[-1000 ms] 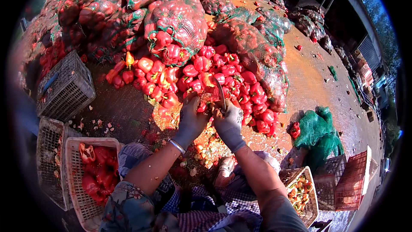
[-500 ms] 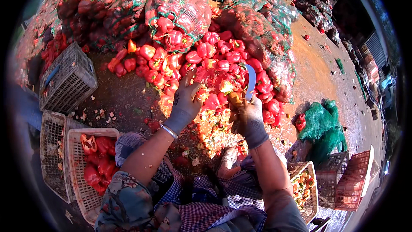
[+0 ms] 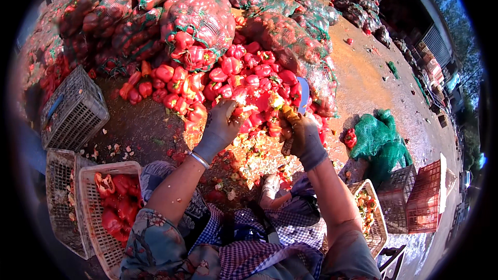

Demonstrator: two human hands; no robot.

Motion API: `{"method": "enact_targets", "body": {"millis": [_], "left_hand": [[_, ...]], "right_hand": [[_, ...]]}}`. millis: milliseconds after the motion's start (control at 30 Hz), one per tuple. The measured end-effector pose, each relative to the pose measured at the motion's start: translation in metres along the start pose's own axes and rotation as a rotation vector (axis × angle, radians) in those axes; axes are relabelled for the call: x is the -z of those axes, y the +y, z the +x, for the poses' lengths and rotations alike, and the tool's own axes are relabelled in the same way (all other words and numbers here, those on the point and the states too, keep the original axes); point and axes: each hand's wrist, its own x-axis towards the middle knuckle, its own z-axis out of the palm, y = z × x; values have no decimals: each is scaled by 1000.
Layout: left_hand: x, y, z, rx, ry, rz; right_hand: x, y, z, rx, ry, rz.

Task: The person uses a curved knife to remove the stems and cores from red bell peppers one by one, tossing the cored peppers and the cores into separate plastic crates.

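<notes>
Both my hands wear grey work gloves and meet over the near edge of a heap of red bell peppers (image 3: 252,67). My left hand (image 3: 222,124) curls its fingers around a cut red bell pepper (image 3: 250,99), whose outline merges with the heap behind. A pale seed core (image 3: 276,101) shows at the pepper's right side, close to my right fingers. In my right hand (image 3: 300,134) is a knife with a broad, curved blade (image 3: 303,95) pointing up and away; the fingers hide its handle. The right glove's fingertips are stained yellow-brown.
Mesh sacks of peppers (image 3: 199,26) stand behind the heap. At left are a grey crate (image 3: 78,111) and a pale crate (image 3: 106,228) with cut peppers. A crate of cores (image 3: 381,223), a red crate (image 3: 424,199) and green netting (image 3: 381,140) lie right. Scraps cover the floor.
The surroundings have shifted left in the picture as the view turned. The knife blade now stands more upright beside the pepper. Both hands keep their holds.
</notes>
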Motion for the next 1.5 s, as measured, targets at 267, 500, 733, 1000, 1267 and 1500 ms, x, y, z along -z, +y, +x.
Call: {"method": "enact_targets", "body": {"millis": [267,500,733,1000,1267,1500], "left_hand": [[2,21,-7,-132,128,37],[0,12,-21,-15,177,-340],[23,20,-21,-145,86,-39],[90,9,-21,-89,160,243],[279,-40,-142,471,-159,796],[289,-81,-129,506,-198,813]], "right_hand": [[-61,9,-25,99,-142,-57],[-92,2,-44,-55,-73,-108],[-87,-18,-66,132,-179,-248],[-20,-54,-95,260,86,-218],[200,-22,-211,101,741,-802],[254,-17,-215,157,989,-1249]]}}
